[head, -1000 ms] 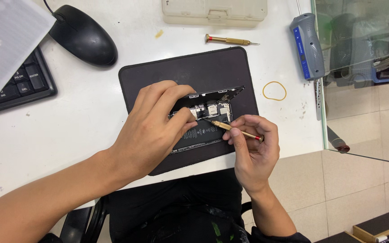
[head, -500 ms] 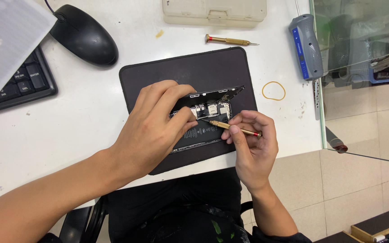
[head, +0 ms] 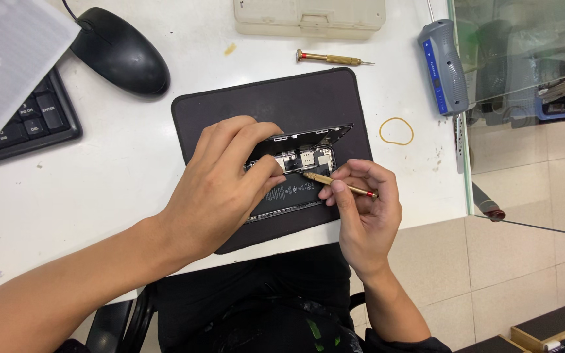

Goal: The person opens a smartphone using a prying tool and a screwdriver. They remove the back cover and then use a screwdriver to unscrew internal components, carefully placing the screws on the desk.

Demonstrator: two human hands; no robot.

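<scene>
An opened phone [head: 299, 163] lies on a dark work mat [head: 282, 104], its inner parts and battery showing. My left hand [head: 220, 183] covers the phone's left part and presses it down, fingers bent over the raised screen edge. My right hand [head: 361, 209] pinches a small brass screwdriver [head: 338, 184] with a red end. Its tip rests on the phone's inner board near the upper middle.
A second brass screwdriver [head: 327, 59] lies above the mat, below a beige plastic case [head: 308, 16]. A black mouse [head: 122, 52], a keyboard [head: 24, 124] under a sheet of paper, a yellow rubber band [head: 396, 131] and a grey-blue tool [head: 444, 65] sit around. The table edge runs at right.
My right hand has shifted the screwdriver slightly. The left hand stays on the phone.
</scene>
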